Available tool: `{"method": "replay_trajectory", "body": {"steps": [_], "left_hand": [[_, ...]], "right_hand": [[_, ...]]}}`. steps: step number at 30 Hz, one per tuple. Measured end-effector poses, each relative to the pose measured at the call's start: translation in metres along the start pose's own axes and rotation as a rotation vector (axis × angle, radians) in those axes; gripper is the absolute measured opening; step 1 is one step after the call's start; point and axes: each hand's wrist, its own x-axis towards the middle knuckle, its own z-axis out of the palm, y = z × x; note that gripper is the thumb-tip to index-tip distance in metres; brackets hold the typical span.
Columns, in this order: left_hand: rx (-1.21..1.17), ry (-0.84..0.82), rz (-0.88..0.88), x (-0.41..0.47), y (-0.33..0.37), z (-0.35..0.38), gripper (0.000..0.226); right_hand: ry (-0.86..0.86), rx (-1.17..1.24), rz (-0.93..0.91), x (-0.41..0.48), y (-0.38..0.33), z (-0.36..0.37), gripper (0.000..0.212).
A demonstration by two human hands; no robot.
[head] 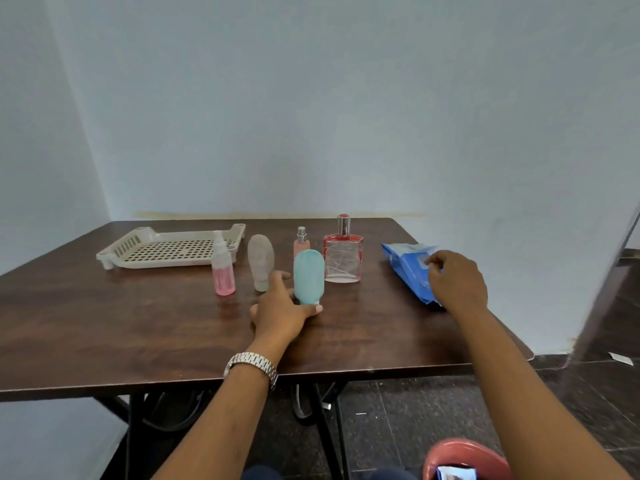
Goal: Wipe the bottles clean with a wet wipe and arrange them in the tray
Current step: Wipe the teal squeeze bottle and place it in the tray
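So: both hands on the bench, one at a bottle, one at the wipes pack.

Left hand (pixel 282 311), steel watch (pixel 251 365) on the wrist, is cupped loosely around the base of the teal squeeze bottle (pixel 309 277); thumb touches its cap, fingers (pixel 281 276) behind it, not clamped tight. Bottle stands cap-down on the brown bench (pixel 121 323). Right hand (pixel 457 282) sits on the blue wet wipe pack (pixel 410 268) near the bench's right edge, fingertips curled at the flap; whether they pinch a wipe, cannot tell. Other bottles stand upright mid-bench: pink spray bottle (pixel 223 270), frosted squeeze bottle (pixel 260 261), small pink atomiser (pixel 301 242) behind the teal one, square glass perfume bottle (pixel 343 258). Perforated cream tray (pixel 166 249) lies at back left, nothing in it. Red stool (pixel 464 457) by the person's knee.
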Motion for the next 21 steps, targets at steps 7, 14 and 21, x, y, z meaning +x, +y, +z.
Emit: {"method": "replay_trajectory", "body": {"steps": [7,14,21], "left_hand": [[0.01,0.022,0.013,-0.002,-0.001,0.001,0.078],[0.043,0.04,0.023,-0.006,0.004,-0.001,0.078],[0.033,0.041,0.02,-0.006,0.003,-0.002,0.08]], "right_hand": [[-0.314,-0.329,-0.08,0.04,0.016,0.028,0.042],[-0.247,-0.253,0.017,0.05,0.019,0.04,0.041],[-0.197,-0.121,0.04,0.054,0.018,0.036,0.024]]}}
